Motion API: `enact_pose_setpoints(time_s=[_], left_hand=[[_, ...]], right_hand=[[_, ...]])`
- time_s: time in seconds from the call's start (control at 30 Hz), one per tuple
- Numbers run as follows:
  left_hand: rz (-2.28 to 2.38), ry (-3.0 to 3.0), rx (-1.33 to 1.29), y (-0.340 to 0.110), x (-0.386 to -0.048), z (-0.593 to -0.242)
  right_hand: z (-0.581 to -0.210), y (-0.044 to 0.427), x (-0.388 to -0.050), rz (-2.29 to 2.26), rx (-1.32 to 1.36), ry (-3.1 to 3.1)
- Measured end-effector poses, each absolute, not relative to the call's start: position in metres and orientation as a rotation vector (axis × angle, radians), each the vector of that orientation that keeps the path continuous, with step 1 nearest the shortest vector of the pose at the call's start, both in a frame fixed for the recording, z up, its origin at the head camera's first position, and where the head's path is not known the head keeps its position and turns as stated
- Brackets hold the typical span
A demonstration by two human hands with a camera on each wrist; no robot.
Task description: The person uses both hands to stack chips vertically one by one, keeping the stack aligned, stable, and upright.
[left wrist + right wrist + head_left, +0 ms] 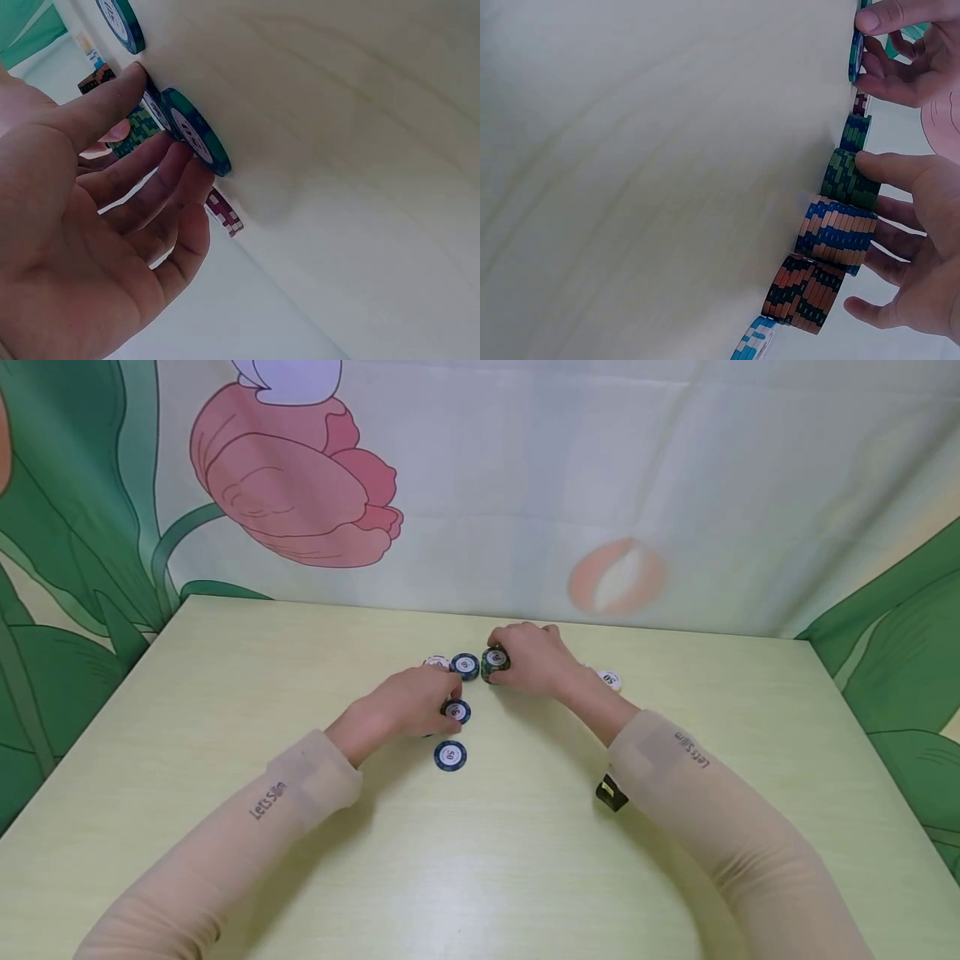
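Note:
My left hand pinches a blue poker chip between thumb and fingers, low over the table. In the left wrist view, another chip lies against those fingertips. A loose blue chip is flat on the table nearer me. My right hand grips a stack of green chips, its thumb on the near side, as the right wrist view also shows. Just left of that stack stands a shorter blue-green stack. A maroon-and-white chip stack is partly hidden behind my left hand.
Under my right hand, a blue-and-orange stack and a black-and-orange stack stand in the row. White-and-blue chips are at its end. A small black object shows by the right sleeve. A printed curtain hangs behind the table.

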State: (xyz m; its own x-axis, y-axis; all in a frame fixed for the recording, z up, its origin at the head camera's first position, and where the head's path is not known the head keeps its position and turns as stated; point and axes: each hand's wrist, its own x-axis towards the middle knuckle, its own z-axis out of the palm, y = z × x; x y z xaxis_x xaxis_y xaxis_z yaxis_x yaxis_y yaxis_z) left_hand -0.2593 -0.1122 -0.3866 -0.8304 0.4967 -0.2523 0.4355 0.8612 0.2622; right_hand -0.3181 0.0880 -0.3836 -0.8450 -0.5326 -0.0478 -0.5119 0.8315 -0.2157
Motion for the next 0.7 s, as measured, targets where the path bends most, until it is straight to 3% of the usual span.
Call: enact_pose_setpoints(time_s=[0.7], left_hand=[[0.257,2.746,0.806,-0.112,-0.259,-0.388]], right_hand=[[-0.386,0.074,-0.32,-0.247,-0.853,2.846]])
